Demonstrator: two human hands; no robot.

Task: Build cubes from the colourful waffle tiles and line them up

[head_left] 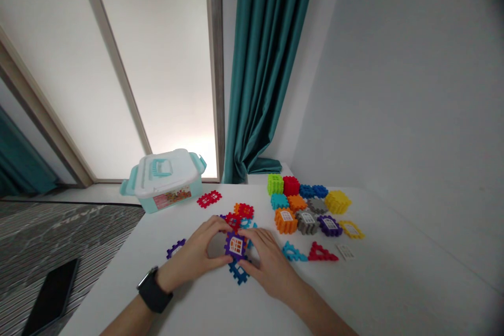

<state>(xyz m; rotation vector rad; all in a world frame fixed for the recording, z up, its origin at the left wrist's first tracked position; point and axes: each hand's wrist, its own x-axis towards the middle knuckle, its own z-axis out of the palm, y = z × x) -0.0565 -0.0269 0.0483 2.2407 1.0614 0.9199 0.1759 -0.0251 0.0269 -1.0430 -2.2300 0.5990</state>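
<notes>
The thin purple plastic tile with notched edges and an orange-and-white window face [235,245] is held low over the middle of the surface [197,310], between the left hand [197,252] and the right hand [271,268]; each grip is curved wide at the palm but closed at the tips, forefinger on the tile's upper edge and thumb near a lower corner. It looks light and stiff, probably a little smooth on the face and not fragile; the notched rim seems the best place to take hold, with light pressure, since a hard squeeze might make it twist.

A dark-blue notched plastic piece [238,272] lies just below the tile, and red notched plastic pieces [244,210] lie beyond the fingers; whether any of them touch the tile, I cannot tell. To the right on the surface are stacks in several colours, among them a yellow plastic stack [337,201] and an orange plastic stack with a window face [285,220]; a red plastic triangle [322,252] lies nearer. A lidded white-and-mint plastic box [169,178] stands at the far left; beyond hangs a teal cloth curtain [263,73], and a dark flat slab [53,296] shows at lower left.
</notes>
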